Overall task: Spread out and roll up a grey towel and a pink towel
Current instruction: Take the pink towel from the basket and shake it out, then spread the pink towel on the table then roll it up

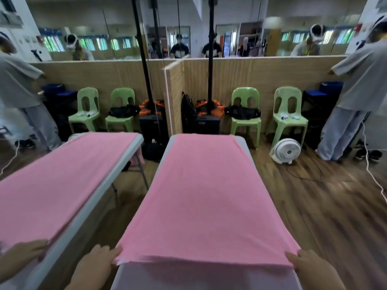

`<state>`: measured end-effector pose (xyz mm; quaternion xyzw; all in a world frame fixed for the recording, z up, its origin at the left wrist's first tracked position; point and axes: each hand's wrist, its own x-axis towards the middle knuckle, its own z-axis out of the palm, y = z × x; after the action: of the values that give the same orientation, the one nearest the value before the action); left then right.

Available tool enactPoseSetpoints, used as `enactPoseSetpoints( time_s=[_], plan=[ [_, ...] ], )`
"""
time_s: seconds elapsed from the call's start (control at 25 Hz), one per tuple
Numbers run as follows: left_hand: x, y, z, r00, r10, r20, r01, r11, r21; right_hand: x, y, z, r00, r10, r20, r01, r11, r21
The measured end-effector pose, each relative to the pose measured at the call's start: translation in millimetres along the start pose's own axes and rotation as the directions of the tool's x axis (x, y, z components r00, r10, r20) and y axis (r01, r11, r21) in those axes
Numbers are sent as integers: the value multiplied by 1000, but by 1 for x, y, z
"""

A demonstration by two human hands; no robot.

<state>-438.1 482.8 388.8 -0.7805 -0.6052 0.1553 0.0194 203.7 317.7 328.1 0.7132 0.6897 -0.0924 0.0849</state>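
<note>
Here, the fingers (112, 253) of the left hand (94, 266) pinch the near left corner of the pink towel (205, 195). Those of the right hand (314, 270) pinch its near right corner. The towel lies spread lengthwise over the grey table (199, 278), its near edge slightly lifted.

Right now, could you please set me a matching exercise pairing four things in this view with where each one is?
1 pink towel
2 fan
3 green chair
4 left hand

A on the floor, right of the table
B holding the towel's near left corner
C spread along the table
D by the wooden partition

Pairs: 1-C, 2-A, 3-D, 4-B
</note>
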Motion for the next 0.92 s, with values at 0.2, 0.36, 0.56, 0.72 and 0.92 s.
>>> enactPoseSetpoints(
  time_s=[0.2, 0.36, 0.56, 0.72, 0.92],
  plan=[
    [-105, 18, 25, 996, -58, 63, 65, 991, -119, -93, -44, 23, 996, 6, 92, -8, 1000, 25],
    [-171, 16, 49, 992, -71, 106, 70, 997, 15, -168, -71, 27, 995, -27, 94, 31, 999, -41],
    [-222, 3, 84, 989, -125, 85, 121, 992, 44, -233, -91, 46, 1000, -7, 10, 7, 1000, -3],
    [-238, 2, 102, 990, -119, 70, 124, 990, -62, -261, -120, 53, 987, -27, -157, 36, 998, 60],
    [-255, -13, 134, 996, -82, -22, 77, 981, -176, -285, -145, 55, 990, 102, -93, -93, 990, 102]
  ],
)
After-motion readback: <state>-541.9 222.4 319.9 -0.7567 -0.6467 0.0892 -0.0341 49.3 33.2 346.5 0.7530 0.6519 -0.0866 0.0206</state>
